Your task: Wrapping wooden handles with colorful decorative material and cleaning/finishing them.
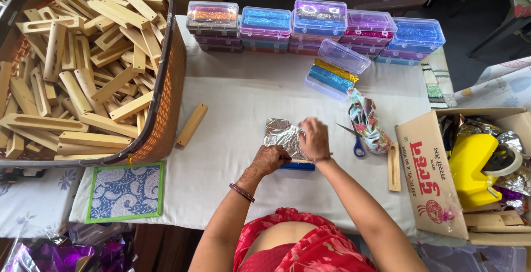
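The right hand (314, 138) has its fingers together and pressed flat on a sheet of silver foil (281, 137), pinning its right edge to the white cloth (232, 156). The left hand (270, 158) curls its fingers down onto the foil's lower edge, touching a blue-wrapped piece (297, 166) that pokes out just under both hands; whether those fingers pinch the foil or only press it I cannot tell.

The work looks like wrapping a piece in foil. To do it well, I judge the foil should be kept taut and square to the piece, creases smoothed outward with flat fingertips, since thin foil will likely tear or wrinkle if dragged.

Just right of the hands lie blue-handled scissors (356, 142) and a patterned cloth pouch (368, 123), then a bare wooden piece (393, 167) beside a cardboard box (428, 167) holding a yellow tape dispenser (473, 167). Another wooden stick (192, 124) lies left, near a basket (166, 84) heaped with more. Along the far edge stand stacked plastic cases (318, 26), one open case (336, 68) nearer.
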